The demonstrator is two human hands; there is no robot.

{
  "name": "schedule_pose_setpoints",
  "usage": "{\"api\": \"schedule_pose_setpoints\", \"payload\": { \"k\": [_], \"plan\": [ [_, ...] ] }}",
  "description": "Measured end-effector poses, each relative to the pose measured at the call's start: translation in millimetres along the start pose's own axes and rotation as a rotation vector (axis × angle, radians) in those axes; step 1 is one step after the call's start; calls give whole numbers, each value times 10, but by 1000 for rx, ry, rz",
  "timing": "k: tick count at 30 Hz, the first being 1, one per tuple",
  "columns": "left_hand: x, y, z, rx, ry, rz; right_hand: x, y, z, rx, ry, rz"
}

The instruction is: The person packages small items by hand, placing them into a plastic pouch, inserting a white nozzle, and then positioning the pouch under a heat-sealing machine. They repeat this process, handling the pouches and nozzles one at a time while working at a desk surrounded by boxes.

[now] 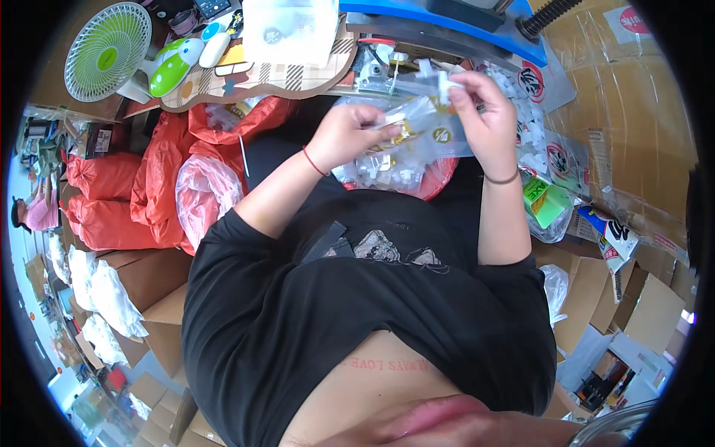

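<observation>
My left hand (346, 138) pinches a small clear plastic bag (447, 141) with gold print. Part of the bag lies in front of the fingers, and its edge is hard to make out. Between the thumb and fingers of my right hand (488, 112) is a small white plastic piece (445, 88), close to the bag's upper side. Under both hands sits a red bag (441, 179) full of clear packets and white pieces. More loose white pieces (529, 127) are heaped beyond my right wrist.
A blue-framed machine (447, 18) stands at the far edge beside a patterned board (283, 78). A green-and-white fan (108, 56) is at far left. Red sacks (160, 179) and cardboard boxes (149, 279) crowd the left; a large carton (625, 97) borders the right.
</observation>
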State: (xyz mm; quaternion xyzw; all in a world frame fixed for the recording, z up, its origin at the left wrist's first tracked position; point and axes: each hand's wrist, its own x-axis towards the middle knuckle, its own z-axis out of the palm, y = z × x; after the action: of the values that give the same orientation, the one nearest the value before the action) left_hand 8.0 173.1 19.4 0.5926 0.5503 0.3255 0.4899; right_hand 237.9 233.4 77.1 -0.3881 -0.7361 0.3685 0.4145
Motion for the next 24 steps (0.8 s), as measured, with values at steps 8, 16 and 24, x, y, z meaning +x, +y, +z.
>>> {"api": "schedule_pose_setpoints", "payload": {
  "k": [8, 16, 24],
  "plan": [
    [-60, -50, 453, -693, -381, -154, -59, 95, -303, -177, -436, -3],
    [331, -63, 267, -790, -286, -172, -113, 896, -740, -1140, 0, -146],
    [546, -120, 78, -605, 16, -201, -156, 1018, -733, -1062, -91, 19]
  ]
}}
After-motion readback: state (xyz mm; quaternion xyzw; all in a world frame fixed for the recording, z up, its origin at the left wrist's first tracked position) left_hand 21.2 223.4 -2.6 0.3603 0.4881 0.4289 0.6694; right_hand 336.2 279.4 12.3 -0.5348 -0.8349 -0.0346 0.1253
